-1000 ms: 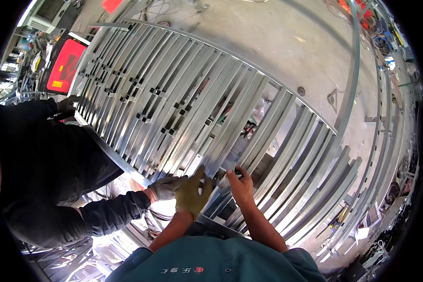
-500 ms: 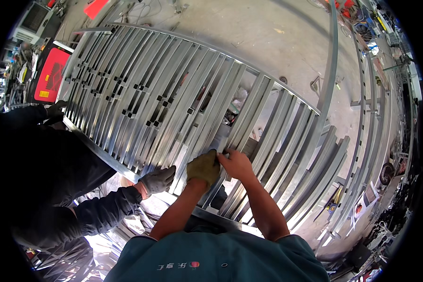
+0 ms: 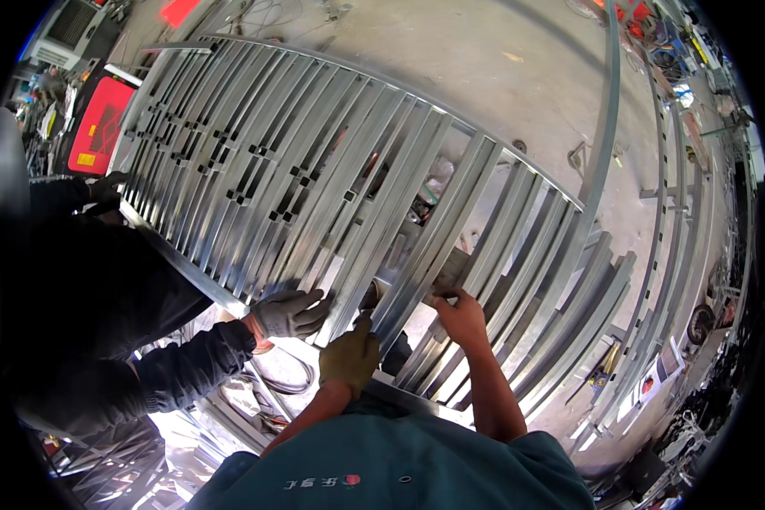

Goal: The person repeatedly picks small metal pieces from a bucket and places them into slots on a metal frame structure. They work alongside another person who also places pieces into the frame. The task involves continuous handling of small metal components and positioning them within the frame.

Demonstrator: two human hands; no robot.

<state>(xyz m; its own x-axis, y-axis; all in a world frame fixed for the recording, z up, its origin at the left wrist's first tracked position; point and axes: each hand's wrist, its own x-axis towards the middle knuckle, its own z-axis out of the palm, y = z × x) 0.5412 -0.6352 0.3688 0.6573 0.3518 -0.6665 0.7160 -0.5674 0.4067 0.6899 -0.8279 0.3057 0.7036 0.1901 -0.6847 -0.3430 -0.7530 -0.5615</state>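
Long grey metal tubes (image 3: 433, 246) lie side by side across a metal frame (image 3: 450, 119). My left hand (image 3: 350, 359), in an olive glove, is at the near end of a tube left of the middle, its fingers closed against the tube's side. Bare, my right hand (image 3: 461, 319) is over the tubes further right, fingers curled in and thumb close to them. What its fingertips hold, if anything, is hidden. A bright gap between the tubes separates the two hands. Small black pieces (image 3: 300, 177) sit in the gaps further left.
A co-worker's grey-gloved hand (image 3: 291, 314) rests at the tubes just left of my left hand; the other glove (image 3: 108, 187) is at the frame's far left corner. A red-panelled machine (image 3: 102, 123) stands beyond. Loose metal bars (image 3: 582, 297) lie at the right.
My hands, close together before, have moved apart: the left nearer to me and leftward, the right to the right. The near ends of tubes between them have shifted left, widening a gap.
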